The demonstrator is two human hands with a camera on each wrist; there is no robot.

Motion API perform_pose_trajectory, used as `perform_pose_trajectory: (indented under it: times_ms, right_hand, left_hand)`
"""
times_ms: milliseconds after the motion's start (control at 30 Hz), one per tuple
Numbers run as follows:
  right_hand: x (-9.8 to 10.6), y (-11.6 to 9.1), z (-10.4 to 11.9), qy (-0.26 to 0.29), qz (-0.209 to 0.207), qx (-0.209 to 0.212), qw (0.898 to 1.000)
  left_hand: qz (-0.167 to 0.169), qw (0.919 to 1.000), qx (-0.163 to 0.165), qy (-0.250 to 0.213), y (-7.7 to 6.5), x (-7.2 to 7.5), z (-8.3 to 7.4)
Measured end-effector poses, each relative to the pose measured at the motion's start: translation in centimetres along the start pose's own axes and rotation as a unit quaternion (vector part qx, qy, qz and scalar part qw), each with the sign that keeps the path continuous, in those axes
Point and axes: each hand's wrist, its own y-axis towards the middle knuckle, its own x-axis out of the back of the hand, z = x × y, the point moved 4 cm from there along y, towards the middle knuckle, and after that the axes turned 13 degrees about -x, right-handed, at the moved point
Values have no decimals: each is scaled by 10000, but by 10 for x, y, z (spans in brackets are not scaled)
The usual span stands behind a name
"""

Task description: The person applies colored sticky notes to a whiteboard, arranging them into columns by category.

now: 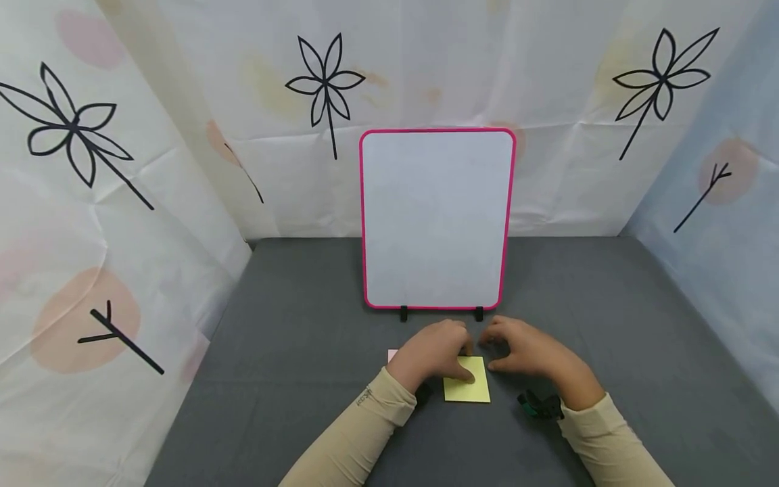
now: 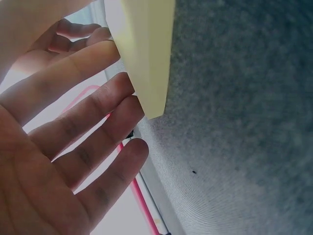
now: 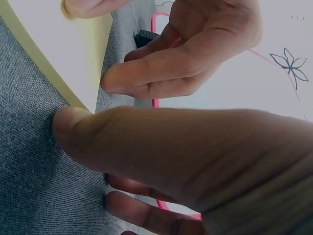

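Note:
A yellow sticky note pad (image 1: 477,392) lies on the grey table in front of the whiteboard. My left hand (image 1: 433,350) holds it, the thumb pressed on its top face and the fingers bent down at its far edge. In the left wrist view those fingertips meet the edge of the pad (image 2: 146,54). My right hand (image 1: 531,348) is just right of the pad, fingers loosely curved with a gap between thumb and fingers. The right wrist view has its thumb tip right at a corner of the pad (image 3: 73,58). A pink piece (image 1: 392,354) is mostly hidden behind the left hand.
A whiteboard (image 1: 437,216) with a pink frame stands upright behind the hands on small black feet (image 1: 479,314). Grey cloth covers the table (image 1: 292,379). White sheets with drawn flowers hang at the back and sides. A dark band with green (image 1: 540,406) is at the right wrist.

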Motion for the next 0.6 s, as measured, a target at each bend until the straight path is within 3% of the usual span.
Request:
perform_pose_trajectory:
  times_ms: [467, 600]
  right_hand:
    - [-7, -9, 13, -86, 72, 284, 9995]
    - [-11, -12, 20, -85, 152, 403, 9990]
  left_hand:
    - [-46, 9998, 32, 176, -11, -1, 0]
    - [-15, 9985, -67, 552, -17, -2, -2]
